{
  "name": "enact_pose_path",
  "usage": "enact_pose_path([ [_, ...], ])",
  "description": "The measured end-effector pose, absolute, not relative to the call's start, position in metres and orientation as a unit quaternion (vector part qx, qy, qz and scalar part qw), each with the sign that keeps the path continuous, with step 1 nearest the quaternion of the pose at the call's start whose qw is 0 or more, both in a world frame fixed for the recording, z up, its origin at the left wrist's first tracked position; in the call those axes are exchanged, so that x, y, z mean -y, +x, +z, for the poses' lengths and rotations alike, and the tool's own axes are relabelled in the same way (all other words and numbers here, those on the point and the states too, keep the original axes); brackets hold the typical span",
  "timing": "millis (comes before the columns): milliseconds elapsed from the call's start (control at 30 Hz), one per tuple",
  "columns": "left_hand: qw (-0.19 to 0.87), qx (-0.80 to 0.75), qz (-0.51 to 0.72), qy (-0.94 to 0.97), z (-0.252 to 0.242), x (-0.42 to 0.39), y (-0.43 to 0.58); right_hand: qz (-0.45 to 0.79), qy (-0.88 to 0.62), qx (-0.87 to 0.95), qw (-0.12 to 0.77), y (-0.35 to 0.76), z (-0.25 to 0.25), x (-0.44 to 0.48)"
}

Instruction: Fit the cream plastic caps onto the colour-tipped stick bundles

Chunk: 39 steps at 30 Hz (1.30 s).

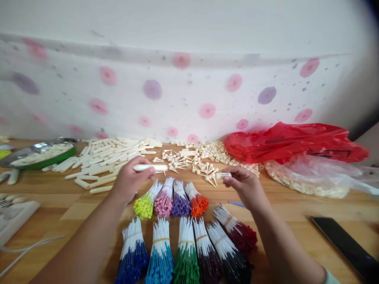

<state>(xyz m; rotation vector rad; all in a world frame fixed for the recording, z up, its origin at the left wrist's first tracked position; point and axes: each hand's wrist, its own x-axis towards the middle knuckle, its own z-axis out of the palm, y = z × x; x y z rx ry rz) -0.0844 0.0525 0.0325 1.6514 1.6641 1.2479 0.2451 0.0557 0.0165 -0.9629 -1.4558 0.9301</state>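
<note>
My left hand [132, 178] pinches a cream, tapered plastic tube like a pen barrel [148, 168], which lies level and points right. Between thumb and fingers of my right hand [243, 182] is a small cream plastic clip piece [224, 175]. The two parts are held apart, at about the same height. Under and between my hands stand banded bundles of thin white sticks with coloured ends: yellow [145, 205], pink [164, 202], purple [180, 202] and orange [197, 203]. Just behind lie loose cream knobbed pieces [207, 170].
Cream tubes [103, 157] pile up at the back left beside a green-sided metal dish [63, 157]. Small cream parts [211, 150] lie by a red plastic bag [296, 142] and a clear bag [314, 177]. More bundles [186, 252] stand in front; a phone [346, 246] lies right.
</note>
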Motion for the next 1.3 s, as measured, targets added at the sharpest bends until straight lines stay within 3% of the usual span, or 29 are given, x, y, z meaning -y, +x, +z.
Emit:
enact_pose_path([
  [100, 0.465, -0.448, 0.477, 0.597, 0.030, -0.023, -0.034, 0.427, -0.348, 0.616, 0.563, 0.218, 0.021, -0.040],
  [200, 0.507, -0.409, 0.444, 0.616, 0.025, -0.008, -0.014, 0.412, -0.314, 0.644, 0.563, 0.203, 0.020, -0.031],
  [400, 0.352, -0.451, 0.339, 0.747, 0.028, -0.003, -0.021, 0.189, -0.296, 0.786, 0.508, 0.208, 0.028, -0.014],
  [467, 0.320, -0.449, 0.318, 0.771, 0.029, -0.002, -0.021, 0.169, -0.284, 0.809, 0.485, 0.208, 0.031, -0.010],
  [767, 0.235, -0.459, 0.225, 0.827, 0.027, 0.007, -0.019, 0.315, -0.284, 0.793, 0.438, 0.211, 0.028, -0.015],
  [933, 0.187, -0.401, 0.186, 0.877, 0.030, 0.025, -0.008, 0.449, -0.233, 0.690, 0.518, 0.203, 0.029, -0.002],
  [1100, 0.136, -0.375, 0.199, 0.895, 0.025, 0.035, 0.000, 0.468, -0.231, 0.675, 0.521, 0.187, 0.029, 0.009],
  [1300, 0.155, -0.359, 0.204, 0.898, 0.017, 0.031, 0.003, 0.450, -0.219, 0.680, 0.537, 0.187, 0.026, 0.007],
])
